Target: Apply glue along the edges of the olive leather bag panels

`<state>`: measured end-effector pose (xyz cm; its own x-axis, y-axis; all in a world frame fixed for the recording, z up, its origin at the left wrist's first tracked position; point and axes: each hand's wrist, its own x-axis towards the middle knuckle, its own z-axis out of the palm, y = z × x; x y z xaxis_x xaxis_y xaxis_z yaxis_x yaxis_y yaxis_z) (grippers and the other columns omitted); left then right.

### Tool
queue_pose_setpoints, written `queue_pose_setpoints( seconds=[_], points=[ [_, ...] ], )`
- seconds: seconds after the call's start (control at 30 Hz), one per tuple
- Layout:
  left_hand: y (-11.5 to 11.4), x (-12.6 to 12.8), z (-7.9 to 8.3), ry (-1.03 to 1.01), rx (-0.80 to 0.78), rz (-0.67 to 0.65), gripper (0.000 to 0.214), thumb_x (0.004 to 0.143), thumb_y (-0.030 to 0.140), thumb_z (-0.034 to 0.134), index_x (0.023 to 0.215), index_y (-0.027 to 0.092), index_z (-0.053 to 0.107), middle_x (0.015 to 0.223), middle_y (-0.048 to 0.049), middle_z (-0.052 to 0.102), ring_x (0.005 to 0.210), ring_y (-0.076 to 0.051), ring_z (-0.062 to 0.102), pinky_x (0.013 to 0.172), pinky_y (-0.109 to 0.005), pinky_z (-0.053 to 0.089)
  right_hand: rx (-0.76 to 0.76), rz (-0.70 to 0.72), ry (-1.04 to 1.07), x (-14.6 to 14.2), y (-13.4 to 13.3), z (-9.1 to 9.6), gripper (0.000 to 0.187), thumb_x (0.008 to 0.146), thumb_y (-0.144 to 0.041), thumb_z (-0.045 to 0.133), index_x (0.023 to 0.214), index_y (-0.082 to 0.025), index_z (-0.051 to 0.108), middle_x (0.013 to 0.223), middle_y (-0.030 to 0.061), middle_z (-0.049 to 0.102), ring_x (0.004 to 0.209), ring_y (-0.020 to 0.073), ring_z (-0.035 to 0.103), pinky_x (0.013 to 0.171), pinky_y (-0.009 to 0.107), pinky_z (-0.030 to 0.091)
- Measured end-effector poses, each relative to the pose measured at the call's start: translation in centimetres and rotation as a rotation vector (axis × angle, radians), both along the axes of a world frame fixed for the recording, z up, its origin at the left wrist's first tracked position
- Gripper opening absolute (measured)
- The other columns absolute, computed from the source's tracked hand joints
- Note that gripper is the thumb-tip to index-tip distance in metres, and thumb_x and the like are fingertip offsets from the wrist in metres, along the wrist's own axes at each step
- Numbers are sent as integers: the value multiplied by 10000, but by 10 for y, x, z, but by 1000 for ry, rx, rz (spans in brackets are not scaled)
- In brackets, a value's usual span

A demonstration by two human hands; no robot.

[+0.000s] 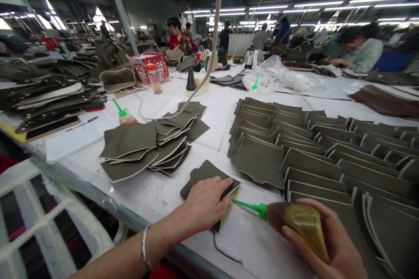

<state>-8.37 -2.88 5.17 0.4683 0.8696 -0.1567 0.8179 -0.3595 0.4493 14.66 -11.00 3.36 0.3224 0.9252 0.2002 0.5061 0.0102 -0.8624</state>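
Observation:
My left hand [204, 205] lies flat with fingers stretched out on a dark olive leather piece [204, 173] at the near edge of the white table [216, 109]. My right hand [330, 244] is wrapped round a brownish glue bottle [301, 222] with a green nozzle [247, 204]. The nozzle tip points at the pale right edge of that piece. Rows of overlapping olive leather pieces [314, 157] cover the table to the right. A loose heap of the same pieces [153, 144] lies to the left.
A second glue bottle with a green tip [125, 116] stands behind the heap. A hose [209, 52] hangs over the table. A patterned red box [147, 66], a jar [153, 77] and plastic bags [278, 76] sit farther back. Stacks of dark parts [46, 96] fill the left. Other people work beyond.

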Motion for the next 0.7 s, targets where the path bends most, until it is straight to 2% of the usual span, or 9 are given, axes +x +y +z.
queue_pose_setpoints(
  seconds=[0.2, 0.33, 0.4, 0.47, 0.6, 0.7],
  points=[
    [1, 1, 1, -21, 0, -8, 479, 889, 259, 401, 1342, 248, 556, 1106, -57, 673, 1042, -272, 647, 904, -385, 501, 23, 21, -108, 14, 9, -5, 530, 801, -622, 693, 1184, -294, 531, 1110, 21, 605, 928, 265, 614, 790, 329, 487],
    [2, 1, 0, -20, -3, -9, 495, 886, 267, 404, 1359, 237, 547, 1112, -61, 673, 1040, -272, 646, 907, -385, 500, -22, 177, -37, 17, 2, -9, 487, 846, -583, 674, 1199, -281, 524, 1038, 10, 640, 861, 238, 655, 751, 268, 513],
    [2, 1, 1, -14, -3, -14, 502, 886, 269, 406, 1370, 238, 538, 1115, -61, 672, 1035, -268, 646, 906, -381, 499, -45, 210, -28, 20, 3, -11, 489, 852, -562, 683, 1216, -279, 517, 1035, 8, 651, 859, 235, 665, 734, 248, 520],
    [3, 0, 1, -19, -4, -12, 499, 891, 274, 403, 1370, 244, 538, 1100, -57, 673, 1027, -264, 647, 899, -375, 501, -26, 187, -41, 22, 8, -11, 500, 843, -553, 698, 1219, -276, 517, 1050, 12, 647, 865, 234, 660, 716, 240, 522],
    [3, 0, 0, -41, -6, -7, 502, 876, 260, 410, 1358, 255, 552, 1058, -49, 679, 989, -259, 657, 873, -372, 512, 74, 48, -65, 23, 23, -9, 542, 800, -587, 717, 1204, -274, 537, 1097, 22, 620, 906, 243, 632, 753, 260, 503],
    [2, 0, -1, -47, -1, -4, 506, 866, 250, 411, 1349, 255, 562, 1048, -50, 681, 976, -260, 659, 863, -375, 515, 90, 3, -72, 23, 24, -11, 562, 785, -604, 718, 1205, -278, 535, 1101, 22, 617, 911, 249, 629, 759, 271, 499]
  ],
)
